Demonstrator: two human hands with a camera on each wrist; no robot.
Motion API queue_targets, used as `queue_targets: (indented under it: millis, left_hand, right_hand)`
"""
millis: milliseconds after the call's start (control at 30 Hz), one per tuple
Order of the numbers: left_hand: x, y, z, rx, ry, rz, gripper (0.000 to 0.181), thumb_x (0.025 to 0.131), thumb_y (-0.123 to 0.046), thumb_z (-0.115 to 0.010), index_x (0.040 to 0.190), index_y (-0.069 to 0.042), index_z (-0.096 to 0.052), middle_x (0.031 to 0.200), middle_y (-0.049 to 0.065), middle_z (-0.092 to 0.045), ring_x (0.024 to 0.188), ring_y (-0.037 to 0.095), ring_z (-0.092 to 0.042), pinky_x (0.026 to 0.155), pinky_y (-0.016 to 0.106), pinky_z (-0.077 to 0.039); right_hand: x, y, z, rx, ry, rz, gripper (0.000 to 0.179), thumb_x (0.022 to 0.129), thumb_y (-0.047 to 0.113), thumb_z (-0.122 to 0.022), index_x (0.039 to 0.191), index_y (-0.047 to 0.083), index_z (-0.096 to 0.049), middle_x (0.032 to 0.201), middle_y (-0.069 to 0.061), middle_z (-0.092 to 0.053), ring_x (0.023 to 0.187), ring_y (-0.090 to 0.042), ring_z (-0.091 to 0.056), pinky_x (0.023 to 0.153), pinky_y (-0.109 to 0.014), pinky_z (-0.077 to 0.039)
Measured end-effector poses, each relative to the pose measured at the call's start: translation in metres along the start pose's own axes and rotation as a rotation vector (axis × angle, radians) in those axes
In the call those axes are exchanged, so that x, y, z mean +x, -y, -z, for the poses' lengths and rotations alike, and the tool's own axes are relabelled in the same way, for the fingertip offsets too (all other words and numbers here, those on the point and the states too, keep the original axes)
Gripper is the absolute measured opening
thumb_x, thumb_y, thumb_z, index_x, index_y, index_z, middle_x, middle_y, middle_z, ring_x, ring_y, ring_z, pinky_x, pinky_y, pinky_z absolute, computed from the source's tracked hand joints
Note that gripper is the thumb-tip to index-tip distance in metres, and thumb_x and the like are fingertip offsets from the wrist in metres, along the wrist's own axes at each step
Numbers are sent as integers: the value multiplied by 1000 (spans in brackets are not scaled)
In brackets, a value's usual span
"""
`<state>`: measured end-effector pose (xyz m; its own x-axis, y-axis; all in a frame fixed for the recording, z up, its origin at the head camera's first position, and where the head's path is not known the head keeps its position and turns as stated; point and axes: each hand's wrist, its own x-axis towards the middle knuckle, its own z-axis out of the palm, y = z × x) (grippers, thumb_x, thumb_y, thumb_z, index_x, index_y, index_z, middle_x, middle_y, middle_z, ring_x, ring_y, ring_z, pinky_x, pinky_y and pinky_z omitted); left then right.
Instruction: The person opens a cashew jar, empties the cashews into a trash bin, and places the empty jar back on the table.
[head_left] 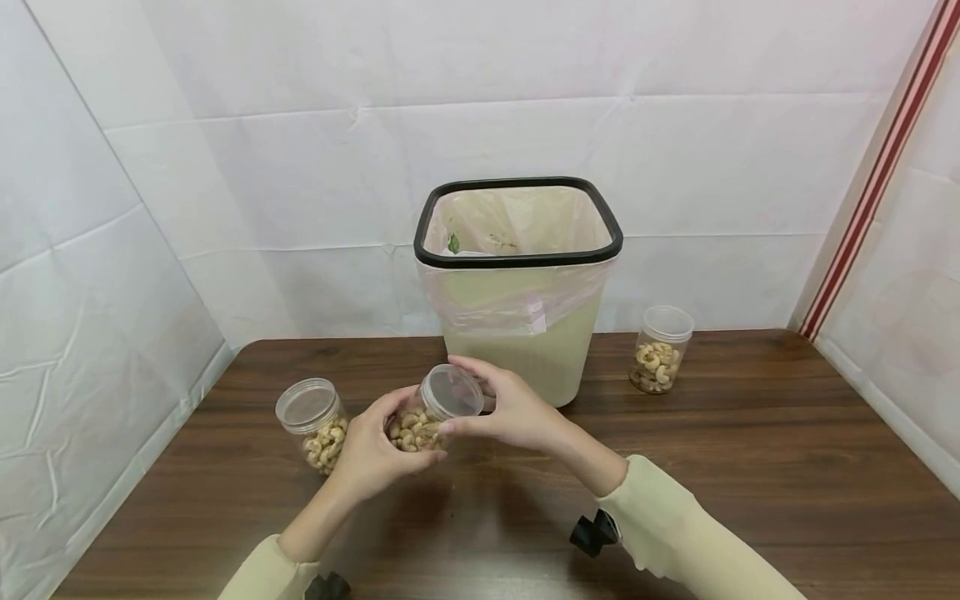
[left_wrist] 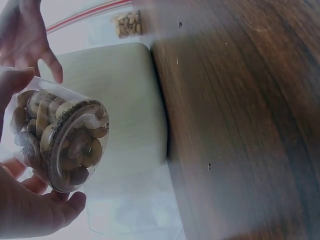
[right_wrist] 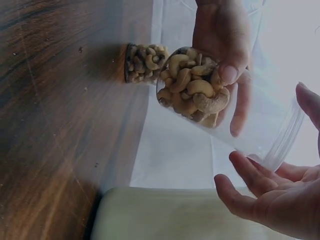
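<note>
A clear plastic jar [head_left: 420, 425] with a clear lid [head_left: 453, 392] is held tilted above the table, its lid end leaning to the right. Cashew nuts [right_wrist: 197, 92] fill its lower part. My left hand [head_left: 382, 442] grips the jar's body, thumb on the near side and fingers round the far side. Around the lid my right hand [head_left: 517, 408] spreads its thumb and fingers. Its fingertips are at the lid's rim; whether they press on it is hard to see. Dark specks line the jar's bottom edge in the left wrist view.
A second lidded jar of cashews [head_left: 325, 437] stands left of my left hand; a third [head_left: 654, 367] stands back right. Behind my hands is a cream bin [head_left: 517, 333] with a black rim and pink liner. White sheeting [head_left: 315, 167] surrounds the brown wooden table [head_left: 720, 475].
</note>
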<state>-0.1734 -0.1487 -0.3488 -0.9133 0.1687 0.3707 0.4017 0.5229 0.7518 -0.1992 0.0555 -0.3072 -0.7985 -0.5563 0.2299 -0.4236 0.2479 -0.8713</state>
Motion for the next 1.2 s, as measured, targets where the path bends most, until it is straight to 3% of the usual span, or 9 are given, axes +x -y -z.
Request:
queue_targets:
  millis: [167, 333, 600, 967, 1033, 1200]
  left_hand:
    - [1, 0, -1, 83, -7, -4, 71, 55, -22, -87, 120, -14, -58, 101, 2, -62, 87, 15, -57, 73, 31, -47]
    - [2, -1, -4, 146, -11, -32, 71, 55, -24, -87, 120, -13, -59, 96, 1, -62, 83, 13, -56, 70, 31, -45]
    - [4, -4, -6, 155, -6, -55, 77, 55, -26, -87, 125, -15, -55, 98, -1, -61, 86, 14, -54, 73, 33, -44]
    - [2, -3, -5, 148, 37, -27, 84, 54, -31, -88, 127, -13, -51, 112, 2, -59, 98, 17, -56, 82, 38, -45]
    - [2, -2, -5, 148, 27, -40, 82, 53, -29, -88, 125, -13, -52, 111, 2, -60, 96, 18, -57, 82, 39, -45]
    - [5, 0, -3, 171, -17, -116, 76, 50, -25, -89, 118, -12, -59, 100, 1, -67, 91, 17, -62, 97, 46, -37]
  right_hand:
    - [-2, -4, 0, 17, -31, -21, 73, 75, 17, -75, 136, 1, -38, 122, -16, -55, 110, -25, -55, 84, -29, -48]
    - [-3, -8, -2, -59, -101, -67, 74, 72, 26, -77, 132, 2, -44, 114, -12, -60, 99, -19, -59, 80, -30, -48]
    - [-3, -9, 1, -16, -187, -110, 67, 67, 26, -81, 123, 3, -53, 108, -10, -63, 92, -17, -60, 75, -29, -49]
    - [-3, -9, 2, 49, -198, -144, 66, 67, 25, -81, 123, 5, -54, 111, -10, -62, 97, -18, -59, 77, -28, -49]
    - [-3, -10, 2, 61, -199, -148, 65, 67, 25, -81, 123, 5, -55, 111, -10, -63, 96, -18, -59, 76, -28, -48]
    - [-3, -11, 2, 111, -170, -141, 65, 68, 20, -80, 125, 4, -53, 109, -11, -64, 95, -18, -60, 74, -26, -49]
